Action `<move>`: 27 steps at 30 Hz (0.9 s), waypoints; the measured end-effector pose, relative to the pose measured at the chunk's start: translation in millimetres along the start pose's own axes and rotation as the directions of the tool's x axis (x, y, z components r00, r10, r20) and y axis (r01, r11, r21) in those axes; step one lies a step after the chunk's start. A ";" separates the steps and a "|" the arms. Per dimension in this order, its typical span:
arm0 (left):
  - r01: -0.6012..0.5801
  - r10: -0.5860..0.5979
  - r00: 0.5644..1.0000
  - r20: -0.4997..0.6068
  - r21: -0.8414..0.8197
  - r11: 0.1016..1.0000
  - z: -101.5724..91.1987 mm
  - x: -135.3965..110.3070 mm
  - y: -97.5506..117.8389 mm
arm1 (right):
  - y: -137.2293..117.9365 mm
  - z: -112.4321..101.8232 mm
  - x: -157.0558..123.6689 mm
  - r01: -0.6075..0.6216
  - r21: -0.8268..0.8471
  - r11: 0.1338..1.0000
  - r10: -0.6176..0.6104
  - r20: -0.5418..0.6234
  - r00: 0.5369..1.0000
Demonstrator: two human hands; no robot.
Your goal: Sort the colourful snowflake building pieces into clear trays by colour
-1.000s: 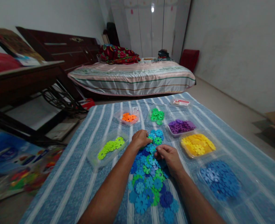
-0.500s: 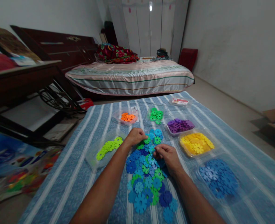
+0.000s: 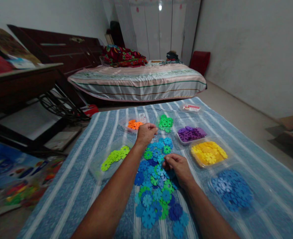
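A heap of blue and green flower-shaped plastic discs [image 3: 150,172] runs down the middle of the striped cloth. Above its far end, my left hand [image 3: 146,133] is closed in a pinch just short of the clear tub of green discs [image 3: 165,122]. Only a sliver of the green disc in it shows at the fingertips. My right hand [image 3: 177,167] rests at the heap's right side, thumb and forefinger pressed together; whatever they hold is hidden. Blue discs lie under and beside these fingers.
Clear tubs hold orange discs [image 3: 135,124], lime discs [image 3: 115,157], purple discs [image 3: 191,133], yellow discs [image 3: 208,152] and blue discs [image 3: 232,189]. A clear box with a red label [image 3: 191,107] lies at the far edge. Beyond stands a bed [image 3: 139,83].
My left hand has moved away from me, from the heap toward the green tub, and a green disc has gone from the heap's far end. My right hand has hardly moved.
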State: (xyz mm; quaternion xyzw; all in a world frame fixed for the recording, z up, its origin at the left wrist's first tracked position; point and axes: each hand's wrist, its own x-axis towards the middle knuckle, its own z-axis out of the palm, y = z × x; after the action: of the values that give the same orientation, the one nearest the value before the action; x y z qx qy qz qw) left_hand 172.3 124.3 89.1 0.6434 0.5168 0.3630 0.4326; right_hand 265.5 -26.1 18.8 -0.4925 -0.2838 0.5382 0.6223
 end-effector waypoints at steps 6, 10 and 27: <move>-0.155 0.037 0.981 0.189 0.664 0.732 -23.7 -31.8 -24.4 | 0.4 0.5 -0.4 0.002 -0.008 1.000 -0.002 -0.002 1.000; -0.214 -0.036 0.963 0.267 0.836 0.505 -28.2 -52.5 -25.2 | 1.7 0.4 -0.5 0.017 -0.016 1.000 -0.017 -0.002 1.000; -0.213 -0.128 0.948 0.292 0.880 0.425 -31.3 -60.1 -30.4 | 2.5 0.8 0.0 0.035 -0.023 0.999 -0.035 0.004 0.999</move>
State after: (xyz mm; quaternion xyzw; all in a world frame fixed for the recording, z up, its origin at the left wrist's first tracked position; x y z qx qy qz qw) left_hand 120.9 73.9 70.9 0.8362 0.5373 -0.0672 0.0871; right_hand 263.9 -26.0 16.7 -0.4934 -0.2996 0.5251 0.6254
